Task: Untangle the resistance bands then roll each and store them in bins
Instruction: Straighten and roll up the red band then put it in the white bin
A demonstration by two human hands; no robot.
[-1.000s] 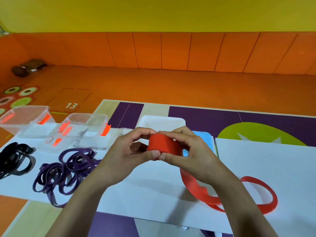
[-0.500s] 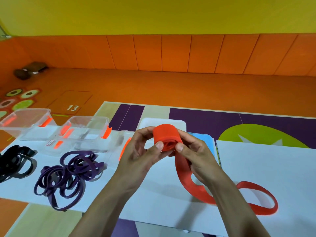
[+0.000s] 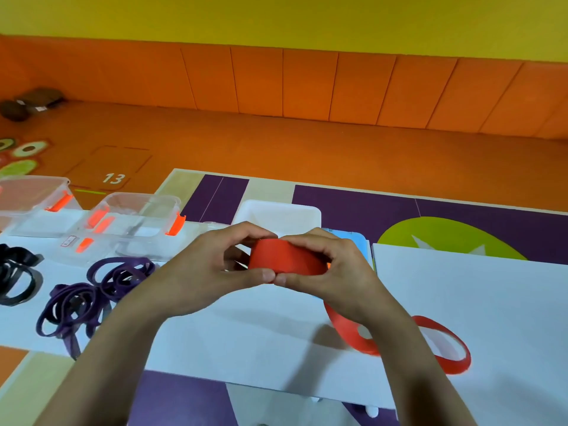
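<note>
White number 13 [image 3: 113, 178], printed on the orange floor [image 3: 276, 149] in the left of the frame, inside a faintly outlined square [image 3: 107, 161], just past the far side of a clear bin [image 3: 141, 204]. Small white sticker [image 3: 70, 241] with a red mark, stuck on a clear lid [image 3: 101, 253] at middle left, in front of that bin; print too small to read.
</note>
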